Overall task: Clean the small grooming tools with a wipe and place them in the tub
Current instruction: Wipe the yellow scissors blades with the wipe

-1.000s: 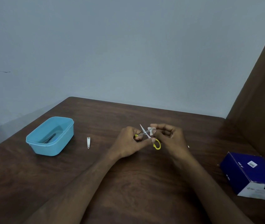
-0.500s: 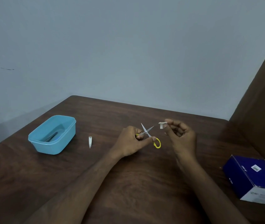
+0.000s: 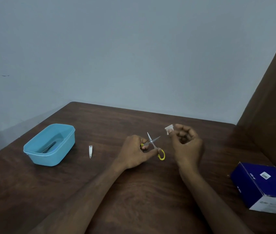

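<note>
Table (image 3: 76, 191) showing dark wood grain with a dull sheen. Tub (image 3: 49, 159), far left, appearing as smooth light-blue plastic, faintly glossy at the rim. Nail clipper (image 3: 90, 151), right of it, looking like pale bright metal. Scissors (image 3: 154, 144) presenting shiny metal blades and glossy yellow plastic loops. Wipe (image 3: 169, 129) reading as soft white matt paper or cloth. Box (image 3: 265, 184), near right, showing smooth blue and white printed card. Wall (image 3: 117, 56) appearing matt, painted grey.
</note>
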### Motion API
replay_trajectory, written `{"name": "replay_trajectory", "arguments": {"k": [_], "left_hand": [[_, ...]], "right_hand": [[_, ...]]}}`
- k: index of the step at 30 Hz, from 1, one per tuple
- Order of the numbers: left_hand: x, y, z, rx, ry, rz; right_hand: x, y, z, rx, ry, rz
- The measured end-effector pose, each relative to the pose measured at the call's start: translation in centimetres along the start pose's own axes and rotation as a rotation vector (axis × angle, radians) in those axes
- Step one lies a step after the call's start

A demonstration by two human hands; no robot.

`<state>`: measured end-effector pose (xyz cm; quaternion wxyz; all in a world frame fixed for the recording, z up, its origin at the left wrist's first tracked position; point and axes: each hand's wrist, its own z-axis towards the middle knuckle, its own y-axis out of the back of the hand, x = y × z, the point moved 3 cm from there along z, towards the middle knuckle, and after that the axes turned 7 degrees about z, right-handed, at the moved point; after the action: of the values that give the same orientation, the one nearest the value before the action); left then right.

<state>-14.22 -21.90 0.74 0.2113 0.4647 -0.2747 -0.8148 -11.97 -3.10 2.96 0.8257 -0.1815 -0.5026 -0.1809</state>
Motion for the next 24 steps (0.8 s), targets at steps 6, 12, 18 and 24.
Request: {"name": "replay_trajectory", "arguments": {"k": [6, 12, 18, 24], "left_hand": [[0.1, 0.0, 0.2, 0.022, 0.035, 0.004], [0.3, -0.3, 0.0, 0.087, -0.024, 0.082], [0.2, -0.2, 0.0, 0.054, -0.063, 0.144], [0.1, -0.2, 0.0, 0.073, -0.07, 0.165]], "right_hand": [[1.9, -0.4, -0.8, 0.311, 0.401, -0.19], [0.5, -2.0, -1.6, 0.314, 0.402, -0.344], [0.2, -1.7, 0.9, 0.121, 0.02, -0.038], [1.4, -0.6, 2.1, 0.472, -0.027, 0.015]]}}
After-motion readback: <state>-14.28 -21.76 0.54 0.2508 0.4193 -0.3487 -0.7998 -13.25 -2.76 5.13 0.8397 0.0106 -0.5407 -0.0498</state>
